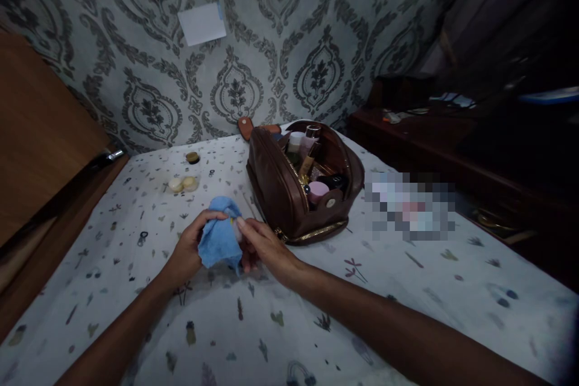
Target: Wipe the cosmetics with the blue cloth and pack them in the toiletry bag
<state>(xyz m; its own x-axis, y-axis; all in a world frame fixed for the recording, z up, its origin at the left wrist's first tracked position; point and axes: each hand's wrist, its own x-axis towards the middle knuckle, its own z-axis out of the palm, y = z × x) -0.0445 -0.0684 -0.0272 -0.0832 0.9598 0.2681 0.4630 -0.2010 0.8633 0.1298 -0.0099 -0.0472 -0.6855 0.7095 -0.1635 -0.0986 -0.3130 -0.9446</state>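
My left hand [189,248] is closed on a light blue cloth [219,245], which is bunched and hangs down over the fingers. My right hand [268,246] meets it from the right, thumb and fingers pinched around a small pale item [236,228] with a yellow spot, pressed against the cloth. The item's kind is hard to make out, since fingers and cloth cover most of it. Just beyond my right hand stands a brown cosmetic bag [271,184], unzipped and filled with bottles, a pink-lidded jar [318,191] and other makeup containers.
A pale yellow contact lens-like double case [183,184] and a small round dark-gold lid [192,158] lie on the patterned sheet at left. A wooden panel [45,145] borders the left side. Dark furniture [407,145] stands at right, near a blurred-out patch [409,205].
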